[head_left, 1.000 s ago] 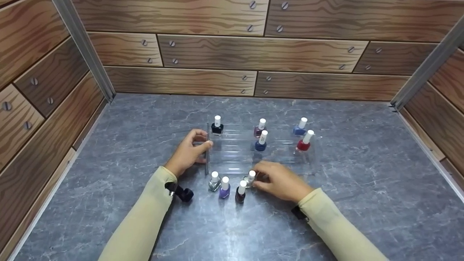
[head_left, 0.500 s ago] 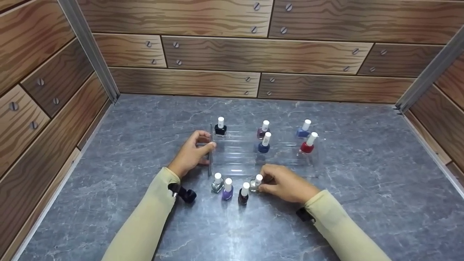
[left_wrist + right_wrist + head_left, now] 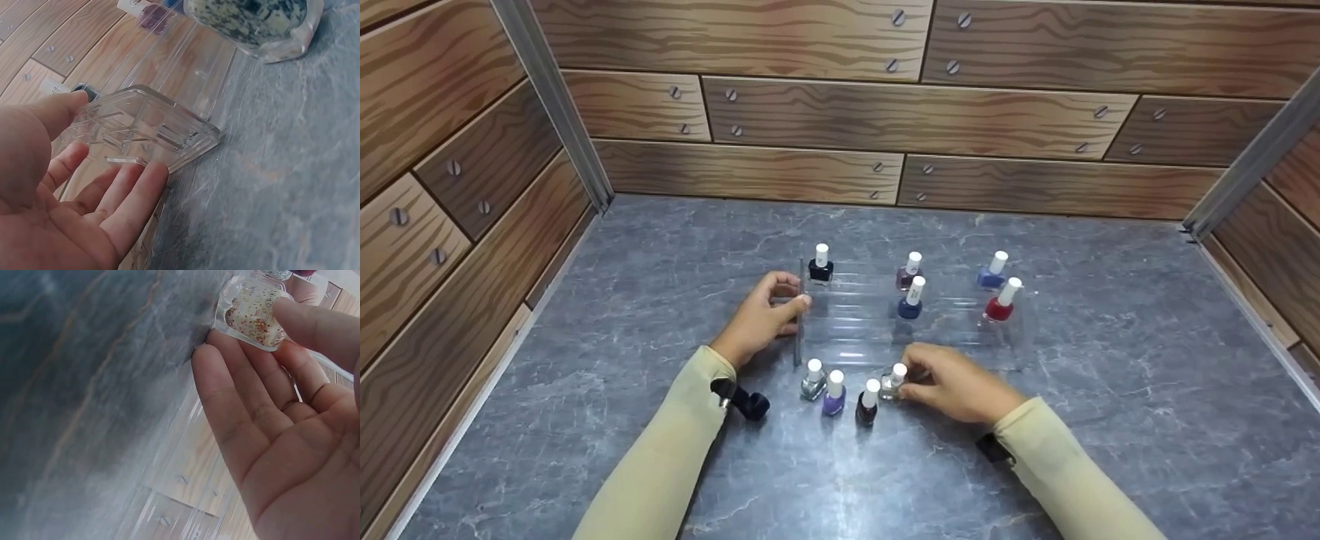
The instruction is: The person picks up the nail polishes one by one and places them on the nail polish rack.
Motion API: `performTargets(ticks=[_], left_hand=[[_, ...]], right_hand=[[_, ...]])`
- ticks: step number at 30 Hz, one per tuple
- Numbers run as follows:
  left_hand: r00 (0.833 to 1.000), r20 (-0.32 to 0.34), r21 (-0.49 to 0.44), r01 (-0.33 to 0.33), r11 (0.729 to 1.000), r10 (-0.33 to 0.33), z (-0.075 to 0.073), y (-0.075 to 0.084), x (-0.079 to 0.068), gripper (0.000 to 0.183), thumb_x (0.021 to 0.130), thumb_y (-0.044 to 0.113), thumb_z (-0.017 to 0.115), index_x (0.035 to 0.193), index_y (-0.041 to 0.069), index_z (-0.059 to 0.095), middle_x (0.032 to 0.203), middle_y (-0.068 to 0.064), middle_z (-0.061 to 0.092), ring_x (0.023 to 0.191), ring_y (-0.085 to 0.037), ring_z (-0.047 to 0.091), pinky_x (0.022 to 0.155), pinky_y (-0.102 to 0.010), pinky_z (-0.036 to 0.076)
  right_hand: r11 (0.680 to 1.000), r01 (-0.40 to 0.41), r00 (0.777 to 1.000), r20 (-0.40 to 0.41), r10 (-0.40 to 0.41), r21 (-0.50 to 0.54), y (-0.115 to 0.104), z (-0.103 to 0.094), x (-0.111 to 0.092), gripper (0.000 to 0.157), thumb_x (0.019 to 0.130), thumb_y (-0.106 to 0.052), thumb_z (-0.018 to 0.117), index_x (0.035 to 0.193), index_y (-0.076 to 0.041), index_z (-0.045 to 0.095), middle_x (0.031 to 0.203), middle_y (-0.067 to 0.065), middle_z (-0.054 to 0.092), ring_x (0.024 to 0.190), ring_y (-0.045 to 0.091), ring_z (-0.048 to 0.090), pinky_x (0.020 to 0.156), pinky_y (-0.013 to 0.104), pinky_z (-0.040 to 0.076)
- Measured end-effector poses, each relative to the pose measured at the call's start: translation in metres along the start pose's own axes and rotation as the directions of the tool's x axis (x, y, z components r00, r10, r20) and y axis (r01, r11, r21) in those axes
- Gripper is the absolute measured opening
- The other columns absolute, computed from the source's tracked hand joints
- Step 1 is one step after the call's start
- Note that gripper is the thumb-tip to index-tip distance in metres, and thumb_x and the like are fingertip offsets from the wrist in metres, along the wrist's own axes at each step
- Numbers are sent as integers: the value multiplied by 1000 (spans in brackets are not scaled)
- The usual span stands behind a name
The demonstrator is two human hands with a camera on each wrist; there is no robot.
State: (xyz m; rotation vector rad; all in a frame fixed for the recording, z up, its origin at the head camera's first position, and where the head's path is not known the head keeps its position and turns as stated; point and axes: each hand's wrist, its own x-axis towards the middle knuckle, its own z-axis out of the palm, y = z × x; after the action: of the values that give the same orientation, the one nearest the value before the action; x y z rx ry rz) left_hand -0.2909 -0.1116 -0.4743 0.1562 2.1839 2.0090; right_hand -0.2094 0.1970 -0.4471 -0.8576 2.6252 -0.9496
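My left hand [image 3: 761, 315] rests at the left end of a clear stepped display rack [image 3: 847, 341]; its thumb and loosely extended fingers touch the end panel [image 3: 169, 126] in the left wrist view. My right hand [image 3: 960, 382] pinches a clear nail polish bottle [image 3: 253, 315] with gold glitter between thumb and fingers, low in front of the rack. Close by stand a dark nail polish bottle [image 3: 867, 409], a purple one [image 3: 834, 401] and a silver glitter one [image 3: 813, 384]. On the rack are black [image 3: 820, 270], plum [image 3: 909, 277], navy [image 3: 910, 307], blue [image 3: 991, 277] and red [image 3: 999, 307] bottles.
All of this stands on a grey marbled tabletop [image 3: 660, 247]. A wood-patterned wall [image 3: 825, 112] runs along the back, with side walls at left and right. Both wrists wear dark straps with small devices.
My right hand has shifted the clear glitter bottle slightly to the right, away from the dark one. The left hand stays at the rack's end. The head view has drifted a little.
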Motion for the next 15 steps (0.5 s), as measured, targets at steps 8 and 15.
performTargets(ticks=[8, 15], left_hand=[[1000, 24, -29, 8, 1000, -8, 0, 1, -1, 32, 101, 15, 69, 128, 7, 53, 135, -18, 54, 117, -34, 62, 93, -44, 62], [1000, 27, -43, 3, 999, -1, -1, 0, 1, 32, 101, 16, 69, 127, 8, 53, 135, -17, 53, 117, -32, 62, 94, -45, 62]], right_hand=[[1000, 4, 1000, 4, -4, 3, 0, 0, -1, 13, 95, -15, 74, 96, -14, 61, 101, -4, 67, 98, 18, 66, 91, 40, 61], [1000, -6, 1000, 2, 6, -17, -1, 0, -1, 14, 95, -16, 74, 96, -16, 60, 101, -5, 67, 97, 17, 66, 90, 40, 61]])
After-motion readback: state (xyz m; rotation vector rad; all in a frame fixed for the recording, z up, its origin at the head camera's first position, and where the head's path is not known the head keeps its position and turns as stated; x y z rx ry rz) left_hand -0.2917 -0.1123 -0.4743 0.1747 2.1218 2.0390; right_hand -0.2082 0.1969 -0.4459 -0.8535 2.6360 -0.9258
